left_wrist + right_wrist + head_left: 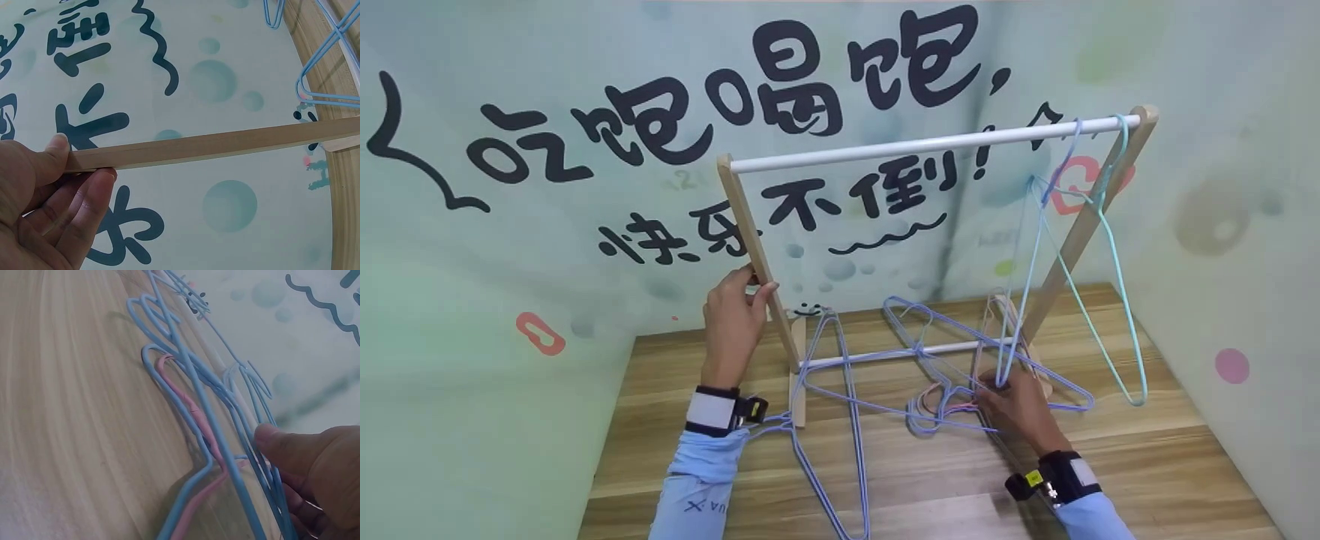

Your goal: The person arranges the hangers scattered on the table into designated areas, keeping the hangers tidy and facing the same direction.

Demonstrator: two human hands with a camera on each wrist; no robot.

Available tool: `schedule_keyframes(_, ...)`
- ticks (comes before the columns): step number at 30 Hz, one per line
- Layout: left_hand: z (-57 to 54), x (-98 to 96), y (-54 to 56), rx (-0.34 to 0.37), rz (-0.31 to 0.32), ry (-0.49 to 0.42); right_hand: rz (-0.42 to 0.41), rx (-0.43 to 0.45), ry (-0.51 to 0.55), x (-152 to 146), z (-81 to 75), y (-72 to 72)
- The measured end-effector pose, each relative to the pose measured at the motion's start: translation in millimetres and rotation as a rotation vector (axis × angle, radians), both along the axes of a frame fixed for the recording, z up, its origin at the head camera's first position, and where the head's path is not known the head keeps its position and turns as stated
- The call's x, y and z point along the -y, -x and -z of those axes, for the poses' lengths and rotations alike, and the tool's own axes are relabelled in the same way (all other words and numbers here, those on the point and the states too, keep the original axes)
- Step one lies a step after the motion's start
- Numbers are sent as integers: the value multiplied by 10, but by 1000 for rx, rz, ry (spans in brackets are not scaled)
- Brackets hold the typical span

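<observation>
A drying rack with wooden posts and a white top rail (pixel 937 141) stands upright on the wooden surface. My left hand (pixel 735 315) grips its left post (pixel 197 147), thumb on one side and fingers on the other. Low by the rack's right side, my right hand (pixel 1020 405) pinches blue wire hangers (pixel 244 430); part of its fingers is hidden behind the wires. A blue hanger (pixel 1037 247) and a light teal hanger (pixel 1112 232) hang by their hooks at the rail's right end. Pink hangers (pixel 197 416) lie among the blue ones.
More blue hangers (pixel 851 375) lean and lie at the rack's left foot. Others cross over the lower white bar (pixel 877 356) in a tangle. A printed wall (pixel 840 262) rises close behind the rack, with side walls left and right.
</observation>
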State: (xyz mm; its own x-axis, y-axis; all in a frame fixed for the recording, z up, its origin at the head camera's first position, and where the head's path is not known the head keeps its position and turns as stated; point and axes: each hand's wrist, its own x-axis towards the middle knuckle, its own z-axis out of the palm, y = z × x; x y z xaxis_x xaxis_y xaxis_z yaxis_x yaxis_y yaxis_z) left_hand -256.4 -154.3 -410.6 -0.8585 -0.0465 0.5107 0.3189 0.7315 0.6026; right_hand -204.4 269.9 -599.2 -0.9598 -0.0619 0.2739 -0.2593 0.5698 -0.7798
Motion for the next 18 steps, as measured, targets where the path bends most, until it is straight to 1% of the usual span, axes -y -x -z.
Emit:
schedule_keyframes(4, 4, -3, -2, -6, -2, 0, -17, -69, -21, 8, 23, -7)
schedule_keyframes(7, 7, -2, 0, -10, 3, -4, -20, -62, -17, 14, 28, -14)
schedule_keyframes(11, 8, 1, -2, -8, 8, -5, -16, -31, -38, 22, 23, -14)
schedule_keyframes(15, 16, 3, -2, -2, 6, -9, -19, -30, -55, 28, 13, -17)
schedule_keyframes(18, 19, 3, -1, -4, 6, -10, -5, -53, -67, 36, 11, -20)
